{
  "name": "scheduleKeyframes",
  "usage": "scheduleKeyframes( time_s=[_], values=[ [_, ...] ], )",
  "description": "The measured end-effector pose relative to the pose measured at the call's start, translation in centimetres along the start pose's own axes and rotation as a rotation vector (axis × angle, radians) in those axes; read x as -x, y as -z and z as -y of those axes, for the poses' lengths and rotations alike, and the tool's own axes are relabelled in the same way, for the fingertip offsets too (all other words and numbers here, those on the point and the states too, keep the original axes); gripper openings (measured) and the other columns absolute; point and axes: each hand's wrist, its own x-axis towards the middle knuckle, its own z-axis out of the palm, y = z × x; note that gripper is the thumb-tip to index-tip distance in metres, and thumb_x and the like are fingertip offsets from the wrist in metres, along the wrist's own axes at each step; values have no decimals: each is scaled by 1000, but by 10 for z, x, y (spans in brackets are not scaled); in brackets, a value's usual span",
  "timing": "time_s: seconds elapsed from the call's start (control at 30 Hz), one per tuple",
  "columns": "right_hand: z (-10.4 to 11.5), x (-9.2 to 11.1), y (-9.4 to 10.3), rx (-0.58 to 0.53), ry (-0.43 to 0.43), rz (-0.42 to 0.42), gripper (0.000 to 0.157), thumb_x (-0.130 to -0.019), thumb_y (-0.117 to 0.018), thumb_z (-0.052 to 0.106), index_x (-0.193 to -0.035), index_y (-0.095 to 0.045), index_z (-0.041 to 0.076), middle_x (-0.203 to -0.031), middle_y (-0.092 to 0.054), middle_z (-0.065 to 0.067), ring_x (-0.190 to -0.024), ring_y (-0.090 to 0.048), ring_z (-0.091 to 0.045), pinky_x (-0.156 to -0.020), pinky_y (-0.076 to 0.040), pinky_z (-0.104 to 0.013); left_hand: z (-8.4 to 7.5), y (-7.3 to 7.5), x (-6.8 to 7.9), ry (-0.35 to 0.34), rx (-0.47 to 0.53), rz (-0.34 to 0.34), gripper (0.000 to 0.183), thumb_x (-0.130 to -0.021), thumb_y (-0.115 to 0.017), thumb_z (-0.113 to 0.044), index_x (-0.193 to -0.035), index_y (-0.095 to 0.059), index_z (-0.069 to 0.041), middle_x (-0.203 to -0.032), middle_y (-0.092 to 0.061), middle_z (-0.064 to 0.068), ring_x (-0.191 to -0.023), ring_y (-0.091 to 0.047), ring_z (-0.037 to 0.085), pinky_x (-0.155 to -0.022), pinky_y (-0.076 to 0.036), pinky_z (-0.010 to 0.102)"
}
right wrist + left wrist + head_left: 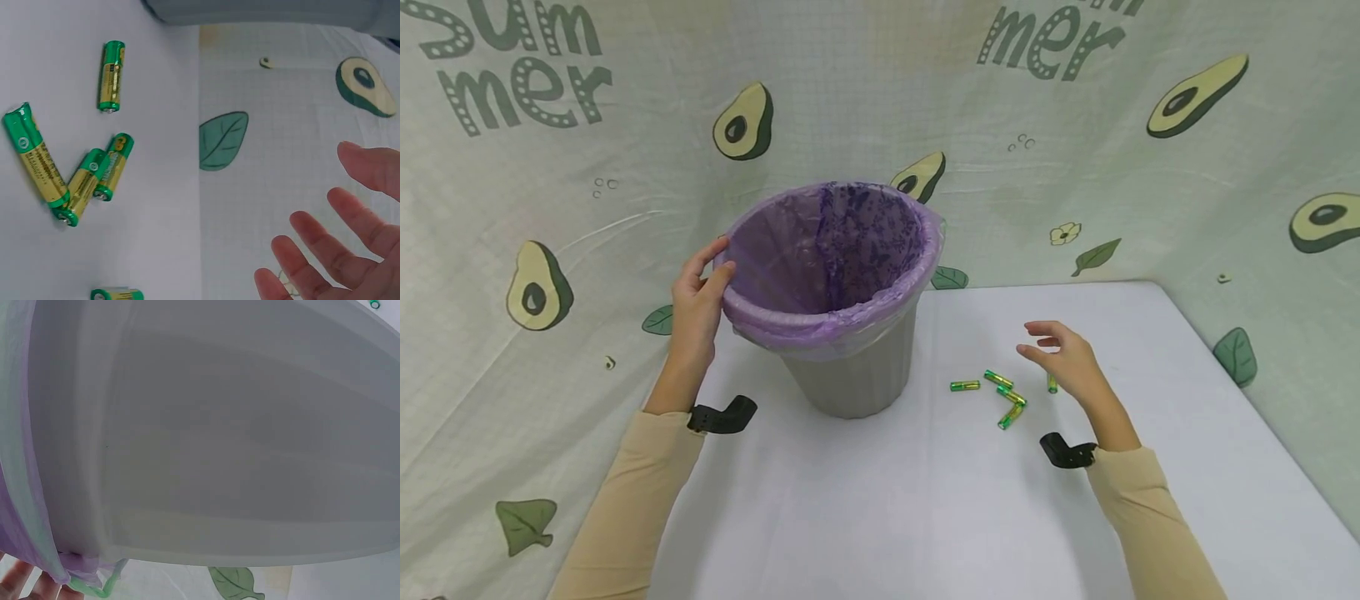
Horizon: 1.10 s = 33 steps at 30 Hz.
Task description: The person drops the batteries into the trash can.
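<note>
Lined bin and five batteries on a white table (pixel 865 517), before a pale green cloth (pixel 850 92) printed with avocados and leaves.
The table is smooth; the cloth is lightly creased. The bin (pixel 853 379), grey, ribbed and tapering, carries a thin, crinkled purple liner (pixel 767 267) folded over its rim; the left hand (pixel 695 304) grips this rim at the side. The batteries (pixel 1011 395) are glossy green-and-gold cylinders, three touching, two apart. The right hand (pixel 1063 358), fingers loosely bent, holds nothing above the table; one battery shows just below it, the others nearer the bin.
</note>
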Motion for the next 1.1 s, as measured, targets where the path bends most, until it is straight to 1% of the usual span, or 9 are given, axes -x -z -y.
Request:
scheduleKeyframes(
  time_s=[0.07, 0.27, 0.4, 0.53, 0.6, 0.77, 0.93, 1.0, 1.1],
  values=[
    [-8, 1, -1, 0, -19, 5, 58, -92, -56, 34, -136, -40, 0, -137, -43, -24, -125, -39, -43, -96, -38, -57, 0, 0, 0, -10, -15, 0, 41, -92, -56, -19, -133, -52, -13, -142, -35, 0, -76, -56, 3, -63, -45, 11],
    [-31, 3, -6, 8, -72, 7, 59, -92, -56, 36, -136, -41, 0, -137, -43, -24, -124, -40, -42, -93, -40, -56, 0, 0, 0, -19, -11, 9, 42, -92, -56, -19, -133, -52, -12, -142, -36, 1, -77, -56, 3, -64, -46, 11],
    [-41, 4, -8, -2, -124, 0, 59, -91, -57, 35, -136, -40, 0, -138, -41, -25, -123, -40, -42, -92, -40, -55, 0, 0, 0, -18, 2, 16, 42, -92, -56, -19, -133, -51, -12, -142, -35, 1, -77, -56, 4, -63, -46, 11],
    [-50, 4, -10, -6, -169, -6, 63, -91, -56, 39, -137, -39, -1, -140, -37, -26, -123, -40, -42, -92, -40, -55, 0, 0, 0, -19, 6, 16, 42, -92, -56, -18, -133, -51, -11, -141, -37, 1, -76, -56, 4, -62, -46, 11],
    [-55, 4, -11, -10, -187, -11, 63, -92, -56, 38, -137, -38, -3, -141, -36, -27, -123, -39, -43, -92, -40, -54, 0, -1, 0, -18, 10, 17, 42, -92, -56, -19, -133, -51, -11, -141, -36, 1, -75, -56, 4, -62, -46, 11],
    [-71, 2, -17, -18, -237, -11, 62, -92, -57, 30, -137, -35, -5, -139, -34, -30, -122, -39, -44, -94, -39, -54, 0, -1, 0, -23, -6, 11, 42, -92, -56, -19, -133, -51, -11, -141, -37, 0, -74, -55, 3, -62, -45, 11],
    [-88, -1, -24, -22, -302, 8, 67, -89, -60, 27, -138, -30, -9, -134, -37, -32, -121, -39, -44, -96, -38, -52, 1, 0, 1, -18, -13, 4, 41, -92, -56, -19, -133, -52, -13, -141, -37, 0, -76, -55, 4, -62, -44, 11],
    [-93, -2, -27, -22, -315, -4, 67, -89, -60, 25, -137, -30, -10, -131, -39, -31, -119, -41, -44, -94, -39, -51, 1, 0, 1, -19, -14, 2, 41, -92, -56, -19, -133, -52, -13, -140, -37, 0, -77, -56, 5, -63, -45, 12],
    [-99, -3, -28, -10, -314, -31, 62, -89, -59, 22, -135, -33, -11, -126, -43, -30, -112, -44, -41, -87, -42, -45, 1, 0, 1, -19, -2, 8, 42, -92, -56, -19, -133, -52, -12, -141, -36, 0, -78, -56, 5, -64, -45, 12]
  ],
)
